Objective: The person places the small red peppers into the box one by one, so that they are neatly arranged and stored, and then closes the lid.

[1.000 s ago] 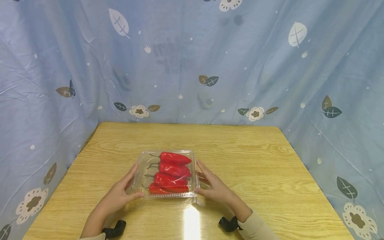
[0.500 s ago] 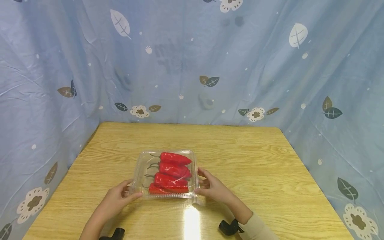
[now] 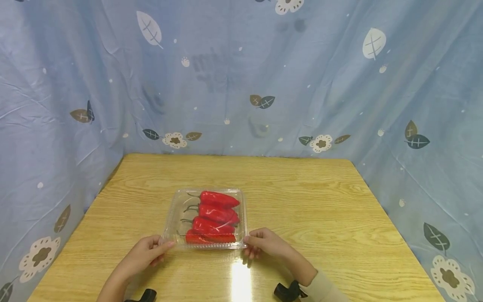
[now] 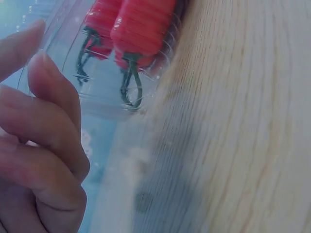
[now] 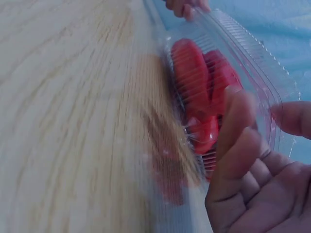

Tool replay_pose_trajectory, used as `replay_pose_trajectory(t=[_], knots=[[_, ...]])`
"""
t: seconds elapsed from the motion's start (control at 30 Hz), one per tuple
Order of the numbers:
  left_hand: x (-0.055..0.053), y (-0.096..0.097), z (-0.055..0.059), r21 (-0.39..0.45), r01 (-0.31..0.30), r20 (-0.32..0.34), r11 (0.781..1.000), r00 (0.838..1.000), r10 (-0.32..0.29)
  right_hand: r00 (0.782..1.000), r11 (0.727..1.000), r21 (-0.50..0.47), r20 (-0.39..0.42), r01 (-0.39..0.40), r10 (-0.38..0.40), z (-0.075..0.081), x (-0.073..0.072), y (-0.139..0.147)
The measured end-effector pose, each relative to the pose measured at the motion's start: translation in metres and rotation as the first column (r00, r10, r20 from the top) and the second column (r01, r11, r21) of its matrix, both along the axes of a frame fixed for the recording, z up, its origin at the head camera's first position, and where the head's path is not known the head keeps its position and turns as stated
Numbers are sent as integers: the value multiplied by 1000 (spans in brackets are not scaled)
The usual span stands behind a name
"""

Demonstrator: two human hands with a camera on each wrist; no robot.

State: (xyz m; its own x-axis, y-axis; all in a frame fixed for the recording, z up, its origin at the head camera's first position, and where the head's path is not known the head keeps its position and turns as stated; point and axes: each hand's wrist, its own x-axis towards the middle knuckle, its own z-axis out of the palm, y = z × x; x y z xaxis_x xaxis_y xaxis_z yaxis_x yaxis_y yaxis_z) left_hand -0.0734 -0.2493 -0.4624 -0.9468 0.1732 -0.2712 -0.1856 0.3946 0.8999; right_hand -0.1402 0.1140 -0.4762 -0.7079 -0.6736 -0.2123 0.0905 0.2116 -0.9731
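A clear plastic clamshell box [image 3: 177,214] with a ribbed rim lies lid-up on the table, slightly left of centre. Inside it several red peppers [image 3: 215,213] lie side by side, green stems to the left. My left hand [image 3: 145,253] pinches the box's near left corner, thumb on top and the other fingers curled below. At the near right corner my right hand [image 3: 271,244] holds the rim, thumb on it and fingers bent underneath. In the right wrist view the thumb [image 5: 294,118] touches the lid's edge. The box hides some fingertips.
The wood-grain table [image 3: 309,201] stretches beyond the box on all sides. Blue curtains [image 3: 226,84] with leaves and flowers hang behind and at both sides. Black devices [image 3: 287,291] are at both wrists. Light glares on the table's near part [image 3: 241,279].
Both hands have slid from the box's sides towards its near corners, and their fingers have curled under the front edge. The box has barely moved.
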Motion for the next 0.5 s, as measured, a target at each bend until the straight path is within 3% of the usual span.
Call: replay_pose_trajectory(t=[0.3,0.5], knots=[[0,-10,-4,153,143,3,978,989,-145,998,999,-41,52,-25,27,-2,2,-1],[1,-11,-2,163,168,23,972,984,-174,998,998,-58,53,-39,42,-4,2,0]])
